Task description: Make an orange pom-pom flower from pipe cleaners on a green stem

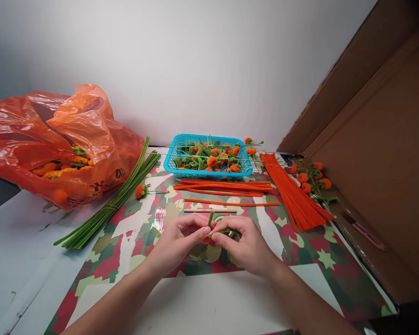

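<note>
My left hand (185, 238) and my right hand (248, 243) meet over the middle of the table, thumbs and forefingers pinched together. Between them is a small pipe-cleaner pumpkin (207, 240), mostly hidden by the fingers, with only a bit of orange showing. Its green pipe-cleaner stem (211, 217) stands up between my fingertips. Another green piece runs through the fingers of my right hand. Just beyond my hands lie a thin wooden stick (209, 211) and a single orange pipe cleaner (230, 203).
A blue basket (209, 174) holds several finished pumpkins and green pieces. Orange pipe cleaners (295, 195) fan out to the right, near more pumpkins (305, 177) and a pink-handled tool (366, 233). Green pipe cleaners (108, 209) and an orange plastic bag (91, 135) lie left. Cardboard (380, 139) walls the right side.
</note>
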Demonstrator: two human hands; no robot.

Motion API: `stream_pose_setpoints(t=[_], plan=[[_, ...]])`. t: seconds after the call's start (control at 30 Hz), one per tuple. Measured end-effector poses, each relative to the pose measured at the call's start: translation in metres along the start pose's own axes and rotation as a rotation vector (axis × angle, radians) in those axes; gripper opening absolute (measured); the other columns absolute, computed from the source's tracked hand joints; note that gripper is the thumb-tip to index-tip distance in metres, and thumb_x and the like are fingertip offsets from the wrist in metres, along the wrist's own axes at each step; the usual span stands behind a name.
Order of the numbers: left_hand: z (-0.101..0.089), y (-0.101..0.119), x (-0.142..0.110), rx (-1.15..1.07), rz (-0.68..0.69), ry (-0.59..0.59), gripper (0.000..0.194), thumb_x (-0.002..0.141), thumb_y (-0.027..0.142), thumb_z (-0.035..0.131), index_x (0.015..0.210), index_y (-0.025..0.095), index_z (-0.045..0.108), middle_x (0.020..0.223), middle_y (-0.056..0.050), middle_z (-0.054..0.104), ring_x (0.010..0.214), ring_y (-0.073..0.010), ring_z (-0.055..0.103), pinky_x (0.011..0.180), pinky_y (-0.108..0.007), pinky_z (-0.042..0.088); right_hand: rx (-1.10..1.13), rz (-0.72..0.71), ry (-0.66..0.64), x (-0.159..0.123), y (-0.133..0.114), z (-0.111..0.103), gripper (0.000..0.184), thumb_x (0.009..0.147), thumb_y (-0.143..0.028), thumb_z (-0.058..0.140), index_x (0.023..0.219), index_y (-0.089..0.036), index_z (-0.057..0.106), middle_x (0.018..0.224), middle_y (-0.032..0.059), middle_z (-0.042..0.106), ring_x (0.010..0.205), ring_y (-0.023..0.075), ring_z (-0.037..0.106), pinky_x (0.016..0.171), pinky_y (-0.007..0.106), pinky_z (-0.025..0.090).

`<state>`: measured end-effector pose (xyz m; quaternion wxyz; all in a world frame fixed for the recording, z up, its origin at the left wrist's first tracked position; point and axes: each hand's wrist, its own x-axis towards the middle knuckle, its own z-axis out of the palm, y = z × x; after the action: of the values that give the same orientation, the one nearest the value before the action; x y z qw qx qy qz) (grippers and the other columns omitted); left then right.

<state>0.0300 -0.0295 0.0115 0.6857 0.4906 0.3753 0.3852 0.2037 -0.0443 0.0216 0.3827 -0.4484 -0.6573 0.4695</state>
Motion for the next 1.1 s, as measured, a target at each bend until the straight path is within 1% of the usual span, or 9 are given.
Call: stream_pose_setpoints(t=[0.13, 0.3, 0.4, 0.53, 0.67, 0.77, 0.87, 1.0, 1.1], plan=[[-0.002, -0.001, 0.0, -0.003, -0.034, -0.031, 0.017, 0.079, 0.034, 0.071, 0.075, 0.017, 0.072, 0.072, -0.001, 0.061, 0.067, -0.0118, 0.056, 0.058, -0.02, 0.048, 0.039, 0.091, -0.049, 0.002, -0.003, -0.009, 0.01, 0.083, -0.022, 0.062, 0.078, -0.018, 0.071, 0.076, 0.0011, 0.069, 0.068, 0.0128, 0.06, 0.057, 0.022, 0.046], [-0.005, -0.002, 0.001, 0.022, -0.049, -0.026, 0.016, 0.08, 0.033, 0.07, 0.083, 0.018, 0.074, 0.077, -0.003, 0.063, 0.07, -0.0129, 0.056, 0.06, -0.02, 0.049, 0.025, 0.098, -0.093, 0.002, -0.007, -0.019, 0.017, 0.087, -0.023, 0.058, 0.074, -0.018, 0.068, 0.075, 0.0003, 0.066, 0.066, 0.0113, 0.059, 0.056, 0.021, 0.046], [-0.004, -0.001, 0.001, 0.017, -0.033, -0.042, 0.015, 0.081, 0.032, 0.069, 0.081, 0.018, 0.074, 0.078, -0.003, 0.064, 0.07, -0.012, 0.056, 0.061, -0.019, 0.049, -0.026, 0.068, -0.125, 0.001, -0.008, -0.019, 0.018, 0.088, -0.02, 0.056, 0.074, -0.019, 0.067, 0.076, 0.0003, 0.065, 0.068, 0.0117, 0.059, 0.06, 0.022, 0.045], [-0.003, -0.002, 0.001, 0.042, 0.043, -0.066, 0.016, 0.082, 0.029, 0.069, 0.072, 0.017, 0.072, 0.072, -0.001, 0.061, 0.068, -0.0109, 0.055, 0.061, -0.018, 0.048, -0.134, -0.071, -0.145, 0.001, -0.006, -0.016, 0.019, 0.089, -0.016, 0.055, 0.075, -0.02, 0.066, 0.077, -0.0001, 0.066, 0.074, 0.0129, 0.058, 0.068, 0.025, 0.043], [-0.002, -0.002, 0.001, 0.077, 0.103, -0.057, 0.015, 0.081, 0.028, 0.069, 0.072, 0.017, 0.072, 0.073, -0.002, 0.063, 0.071, -0.0128, 0.057, 0.063, -0.02, 0.049, -0.31, -0.2, -0.081, 0.0, -0.002, -0.012, 0.016, 0.088, -0.012, 0.057, 0.077, -0.02, 0.063, 0.076, -0.0029, 0.067, 0.074, 0.0126, 0.058, 0.08, 0.032, 0.035], [-0.003, -0.002, 0.0, 0.078, 0.122, -0.047, 0.013, 0.082, 0.027, 0.068, 0.075, 0.017, 0.073, 0.077, -0.003, 0.065, 0.073, -0.0138, 0.059, 0.065, -0.022, 0.05, -0.413, -0.29, 0.016, 0.0, 0.001, -0.01, 0.012, 0.086, -0.01, 0.061, 0.082, -0.021, 0.062, 0.077, -0.004, 0.069, 0.076, 0.0131, 0.059, 0.077, 0.033, 0.03], [-0.003, -0.002, -0.001, 0.089, 0.135, -0.047, 0.012, 0.083, 0.026, 0.067, 0.077, 0.018, 0.074, 0.079, -0.004, 0.067, 0.076, -0.0145, 0.06, 0.066, -0.022, 0.051, -0.444, -0.354, 0.101, 0.001, 0.001, -0.011, 0.01, 0.084, -0.012, 0.065, 0.084, -0.022, 0.062, 0.082, -0.004, 0.071, 0.078, 0.0139, 0.059, 0.078, 0.034, 0.03], [-0.003, -0.004, -0.001, 0.121, 0.16, -0.045, 0.013, 0.085, 0.025, 0.064, 0.078, 0.019, 0.072, 0.08, -0.003, 0.067, 0.077, -0.0149, 0.061, 0.066, -0.023, 0.053, -0.474, -0.407, 0.113, 0.002, 0.0, -0.013, 0.008, 0.084, -0.016, 0.065, 0.085, -0.023, 0.062, 0.083, -0.0031, 0.07, 0.08, 0.0153, 0.057, 0.084, 0.035, 0.031], [-0.002, -0.005, 0.0, 0.216, 0.23, 0.024, 0.014, 0.087, 0.024, 0.061, 0.078, 0.019, 0.071, 0.078, -0.003, 0.067, 0.075, -0.0142, 0.061, 0.067, -0.023, 0.053, -0.503, -0.395, 0.114, 0.001, 0.0, -0.012, 0.008, 0.082, -0.017, 0.067, 0.081, -0.023, 0.062, 0.078, -0.0041, 0.068, 0.077, 0.0147, 0.056, 0.087, 0.036, 0.029]])
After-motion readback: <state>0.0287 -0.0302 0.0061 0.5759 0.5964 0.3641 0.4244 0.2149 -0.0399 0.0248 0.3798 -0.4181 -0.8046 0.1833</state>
